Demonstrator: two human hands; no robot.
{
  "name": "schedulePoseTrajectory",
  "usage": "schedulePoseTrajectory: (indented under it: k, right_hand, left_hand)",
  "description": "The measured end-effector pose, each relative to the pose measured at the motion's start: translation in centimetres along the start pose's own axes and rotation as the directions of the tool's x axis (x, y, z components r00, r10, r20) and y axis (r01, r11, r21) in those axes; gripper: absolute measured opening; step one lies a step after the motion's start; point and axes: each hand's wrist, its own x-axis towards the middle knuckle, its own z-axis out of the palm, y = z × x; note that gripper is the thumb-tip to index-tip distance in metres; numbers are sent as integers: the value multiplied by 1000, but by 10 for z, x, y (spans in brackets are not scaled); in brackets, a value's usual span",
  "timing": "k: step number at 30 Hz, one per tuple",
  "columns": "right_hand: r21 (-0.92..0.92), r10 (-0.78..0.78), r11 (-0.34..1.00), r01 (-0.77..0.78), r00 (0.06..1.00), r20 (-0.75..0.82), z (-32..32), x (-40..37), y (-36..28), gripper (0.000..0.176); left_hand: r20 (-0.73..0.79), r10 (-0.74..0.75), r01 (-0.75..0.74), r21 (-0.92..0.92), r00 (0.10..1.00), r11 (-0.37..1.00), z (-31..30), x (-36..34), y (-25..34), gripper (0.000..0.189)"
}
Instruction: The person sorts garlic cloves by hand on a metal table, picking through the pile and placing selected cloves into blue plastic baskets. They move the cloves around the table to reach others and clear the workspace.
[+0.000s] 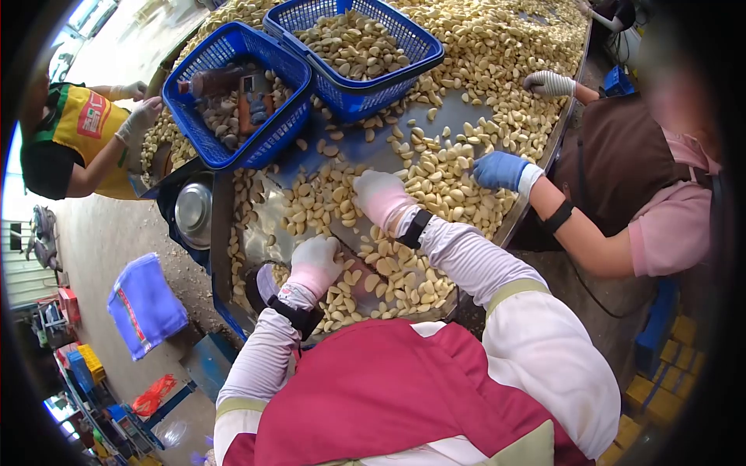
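Observation:
Peeled garlic cloves (458, 167) lie spread over a metal table (303, 151). My left hand (316, 264), in a white and pink glove, is low over the near part of the table, fingers curled down among the cloves. Farther forward and to the right, my right hand (382, 198), gloved the same way, rests at a heap of cloves with its fingers closed and turned under. Whatever either hand holds is hidden by the gloves. A few cloves lie between the two hands, along with a dark gap or slot in the table.
Two blue baskets (175, 116) (431, 62) stand at the back; one contains cloves, the other cloves, a bottle and a device. A metal bowl (193, 206) sits left. Co-workers' gloved hands (497, 171) (142, 120) are at both sides. A purple sack (146, 307) lies lower left.

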Motion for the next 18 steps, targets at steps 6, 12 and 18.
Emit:
schedulePoseTrajectory:
  k: [6,12,18]
  right_hand:
    - [855,-75,134,-501,855,513,-15,-29,1,30]
    - [758,-157,-508,-411,909,387,-75,1,-12,22]
    - [711,50,-703,25,999,15,-160,44,17,62]
  left_hand:
    - [-245,-154,11,-501,957,865,-28,4,19,19]
    - [-511,-333,-29,-577,793,816,-33,37,15,25]
    - [-273,433,-399,175,859,900,-13,42,19,46]
